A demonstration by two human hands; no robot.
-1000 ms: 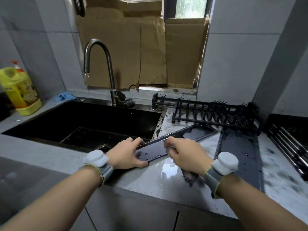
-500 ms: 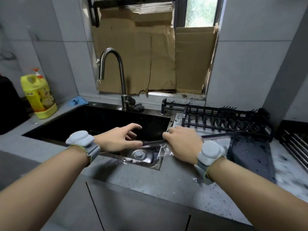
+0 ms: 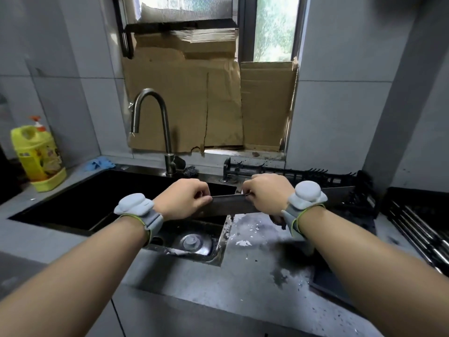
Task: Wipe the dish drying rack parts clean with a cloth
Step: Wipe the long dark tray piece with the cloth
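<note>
1. Left hand (image 3: 181, 199): fingers curled round the left end of the flat rack panel (image 3: 230, 205); a firm hold.
2. Right hand (image 3: 266, 194): fingers curled over the panel's top edge just right of the left hand. A dark bit shows at the fingertips and a scrap hangs below the wrist, likely the cloth (image 3: 277, 218), mostly hidden.
3. Change: a second ago the panel lay flat on the worktop (image 3: 255, 271) with the left hand pressing it and the right rubbing it. Now both hands have lifted it and it stands on edge, off the worktop, between the fingers and over the sink's right corner.
4. Meaning, as a guess: the top face is done, and the panel is being turned so the other face or the edge can be wiped. The task is mid-way; other parts look unwiped.
5. Below the fingers: sink (image 3: 97, 203) with the drain strainer (image 3: 193, 242); wet patches on the worktop right of it.
6. Beyond the fingers: faucet (image 3: 158, 132), and the tined rack frame (image 3: 303, 175) lying behind the right hand.
7. Right of the fingers: a second flat tray (image 3: 349, 220) partly under the right forearm, and a barred rack section (image 3: 418, 224) at the far right.
8. Far left of the fingers: yellow detergent bottle (image 3: 38, 156), blue rag (image 3: 99, 162) by the sink rim.
9. In the way: the panel's right end reaches toward the rack frame, and swinging it could knock it. Wet metal may slip.
</note>
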